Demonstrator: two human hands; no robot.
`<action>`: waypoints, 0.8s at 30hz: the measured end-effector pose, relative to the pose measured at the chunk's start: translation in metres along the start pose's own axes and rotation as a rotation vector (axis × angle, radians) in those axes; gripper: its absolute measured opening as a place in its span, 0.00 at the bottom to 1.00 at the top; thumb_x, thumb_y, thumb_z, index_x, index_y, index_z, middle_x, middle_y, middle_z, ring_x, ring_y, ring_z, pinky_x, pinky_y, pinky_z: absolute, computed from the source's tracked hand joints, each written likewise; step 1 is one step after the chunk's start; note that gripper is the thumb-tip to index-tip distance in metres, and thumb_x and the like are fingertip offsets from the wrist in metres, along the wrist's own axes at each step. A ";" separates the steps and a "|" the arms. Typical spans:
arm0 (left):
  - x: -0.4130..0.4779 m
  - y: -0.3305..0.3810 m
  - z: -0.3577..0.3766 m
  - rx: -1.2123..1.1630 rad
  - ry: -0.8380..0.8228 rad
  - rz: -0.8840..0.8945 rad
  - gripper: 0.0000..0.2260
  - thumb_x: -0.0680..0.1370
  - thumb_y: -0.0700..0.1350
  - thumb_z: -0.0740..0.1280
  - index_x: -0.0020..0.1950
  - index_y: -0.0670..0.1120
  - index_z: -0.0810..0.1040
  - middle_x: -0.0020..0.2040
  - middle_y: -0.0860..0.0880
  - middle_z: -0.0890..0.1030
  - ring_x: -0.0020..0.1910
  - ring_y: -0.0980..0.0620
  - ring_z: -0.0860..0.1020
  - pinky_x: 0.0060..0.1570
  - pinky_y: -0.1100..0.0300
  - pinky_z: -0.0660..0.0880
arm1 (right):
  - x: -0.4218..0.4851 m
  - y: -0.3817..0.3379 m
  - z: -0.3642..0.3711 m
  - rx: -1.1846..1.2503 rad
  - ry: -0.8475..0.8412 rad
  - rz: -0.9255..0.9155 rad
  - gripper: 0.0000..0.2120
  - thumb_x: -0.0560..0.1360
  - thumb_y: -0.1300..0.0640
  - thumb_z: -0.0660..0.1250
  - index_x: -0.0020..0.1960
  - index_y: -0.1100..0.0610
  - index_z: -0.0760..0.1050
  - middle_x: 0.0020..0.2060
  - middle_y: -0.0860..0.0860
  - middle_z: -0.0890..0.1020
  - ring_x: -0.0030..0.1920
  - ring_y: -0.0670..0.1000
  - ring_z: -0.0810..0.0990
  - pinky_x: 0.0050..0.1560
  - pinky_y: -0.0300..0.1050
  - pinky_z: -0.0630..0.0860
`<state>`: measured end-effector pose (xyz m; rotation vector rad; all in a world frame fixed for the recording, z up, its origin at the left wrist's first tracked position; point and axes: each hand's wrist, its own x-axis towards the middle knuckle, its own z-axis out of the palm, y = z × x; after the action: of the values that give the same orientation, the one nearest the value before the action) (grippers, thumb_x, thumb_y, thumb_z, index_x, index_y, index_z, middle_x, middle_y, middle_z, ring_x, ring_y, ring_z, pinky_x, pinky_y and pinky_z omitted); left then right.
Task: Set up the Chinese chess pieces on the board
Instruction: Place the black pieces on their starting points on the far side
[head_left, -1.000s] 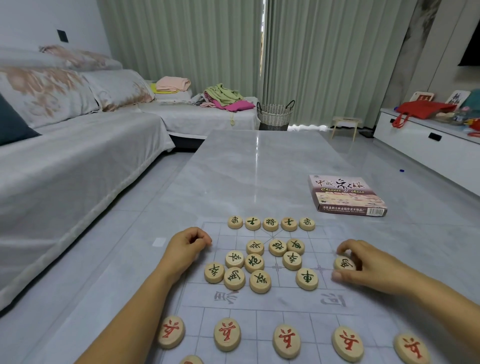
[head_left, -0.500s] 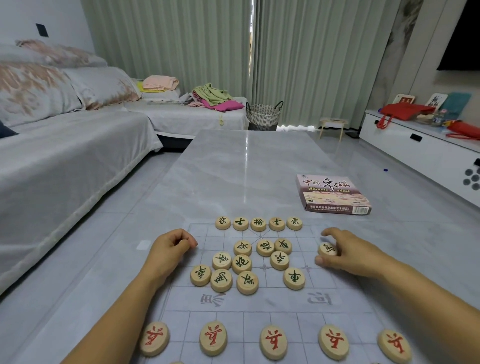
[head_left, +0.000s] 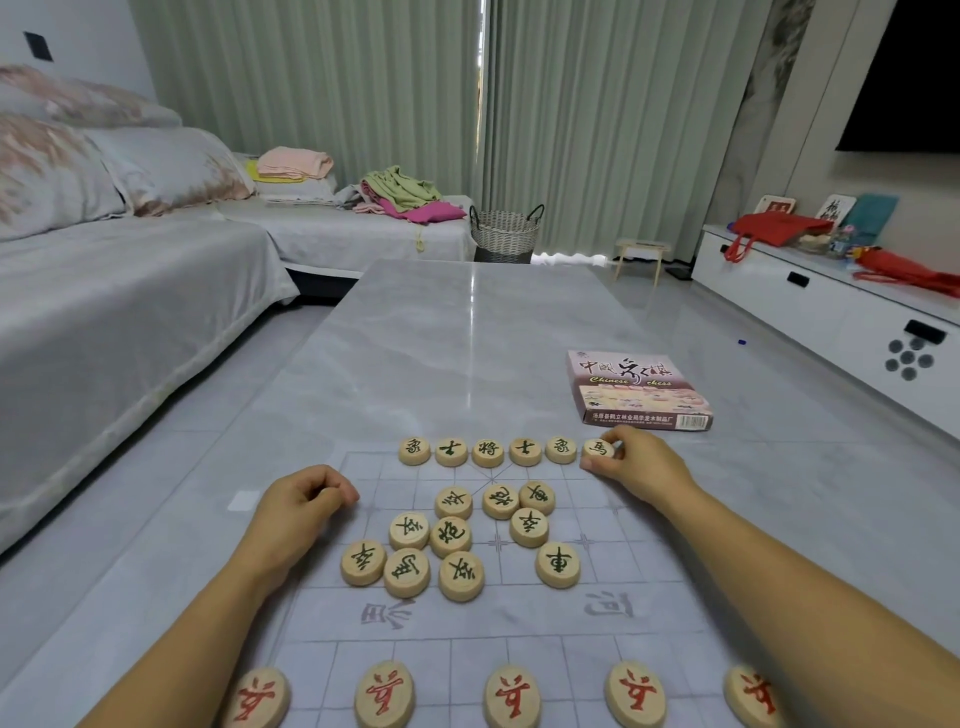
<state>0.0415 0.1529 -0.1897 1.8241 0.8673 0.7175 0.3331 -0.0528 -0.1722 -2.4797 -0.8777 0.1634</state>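
A thin clear chess board sheet (head_left: 613, 519) lies on the grey table. Along its far edge stands a row of green-lettered wooden pieces (head_left: 488, 451). My right hand (head_left: 639, 462) pinches a green horse piece (head_left: 597, 449) at the right end of that row, resting on the board. My left hand (head_left: 301, 506) is a loose fist on the board's left edge, holding nothing I can see. A loose cluster of green pieces (head_left: 452, 540) fills the board's middle. Red-lettered pieces (head_left: 511, 696) line the near edge.
The Chinese chess box (head_left: 639, 389) lies on the table just beyond my right hand. A grey sofa (head_left: 104, 312) runs along the left. A white low cabinet (head_left: 831, 306) stands at the right, a woven basket (head_left: 506, 234) past the table's far end.
My right hand carried the green horse piece from the board's right middle up to the far row, setting it at the row's right end. The left hand stayed put.
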 end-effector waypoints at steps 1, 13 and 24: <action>0.000 0.000 0.000 -0.002 0.001 -0.004 0.14 0.74 0.31 0.59 0.33 0.44 0.77 0.42 0.43 0.82 0.41 0.48 0.74 0.36 0.57 0.67 | 0.002 0.002 0.002 0.004 -0.004 -0.004 0.27 0.69 0.41 0.70 0.62 0.53 0.72 0.58 0.51 0.78 0.56 0.53 0.76 0.48 0.45 0.70; -0.006 0.007 0.002 0.007 0.000 -0.018 0.14 0.74 0.31 0.58 0.33 0.43 0.76 0.41 0.44 0.81 0.38 0.49 0.72 0.34 0.59 0.67 | 0.009 0.013 0.002 -0.045 -0.049 -0.082 0.23 0.74 0.44 0.63 0.67 0.46 0.68 0.57 0.53 0.72 0.55 0.52 0.74 0.51 0.46 0.71; -0.007 0.010 0.000 -0.028 -0.005 -0.008 0.15 0.73 0.29 0.57 0.33 0.43 0.75 0.39 0.47 0.80 0.41 0.49 0.73 0.41 0.60 0.68 | 0.005 0.018 0.011 -0.079 0.013 -0.094 0.27 0.74 0.45 0.64 0.71 0.48 0.63 0.59 0.53 0.71 0.57 0.56 0.74 0.55 0.49 0.72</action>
<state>0.0395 0.1441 -0.1811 1.7955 0.8573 0.7167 0.3443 -0.0566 -0.1906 -2.5026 -1.0116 0.0814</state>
